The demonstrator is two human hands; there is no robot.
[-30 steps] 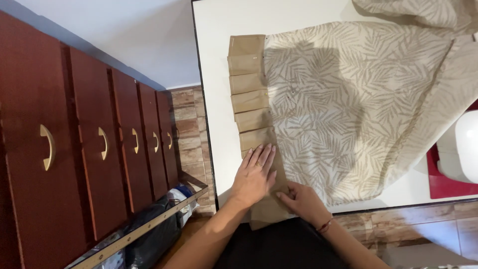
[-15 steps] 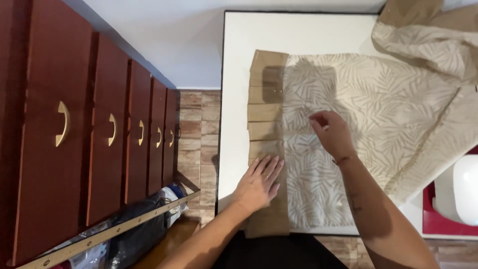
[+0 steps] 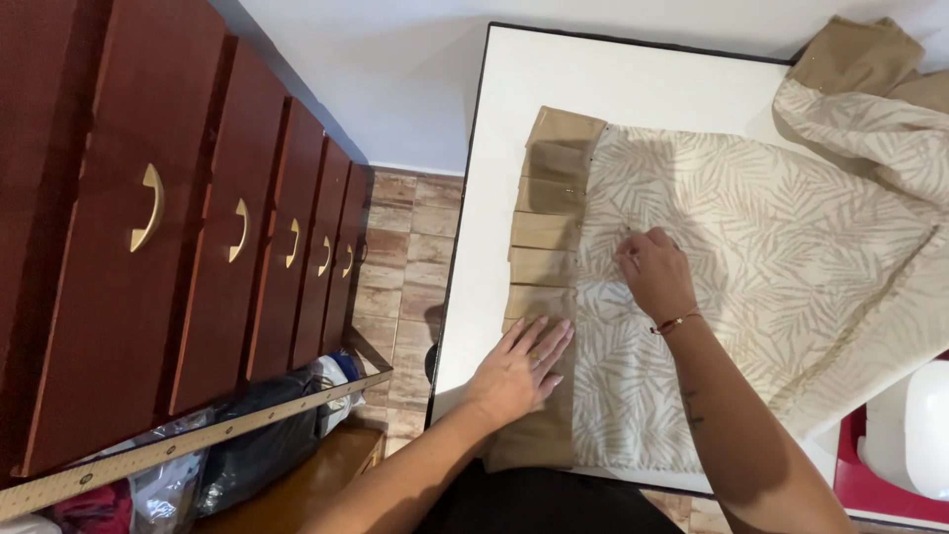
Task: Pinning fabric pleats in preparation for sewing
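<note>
Two hands rest on a cream leaf-patterned cloth with a pleated tan band (image 3: 751, 257), spread across the white worktop (image 3: 514, 119). The left hand (image 3: 519, 366) lies flat, fingers spread, gripping nothing, pressing the tan pleats near the worktop's front edge. The right hand (image 3: 654, 272) is loosely curled on the patterned part, fingertips pinching the fabric. Dark red wooden drawers with brass handles (image 3: 188, 247) stand to the left.

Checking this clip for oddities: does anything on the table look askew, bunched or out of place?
The leaf-print fabric lies flat under both hands but is bunched in a heap at the table's far right corner. The tan pleated band steps unevenly along its left edge. The left hand presses it flat; the right hand rests on the print.
</note>
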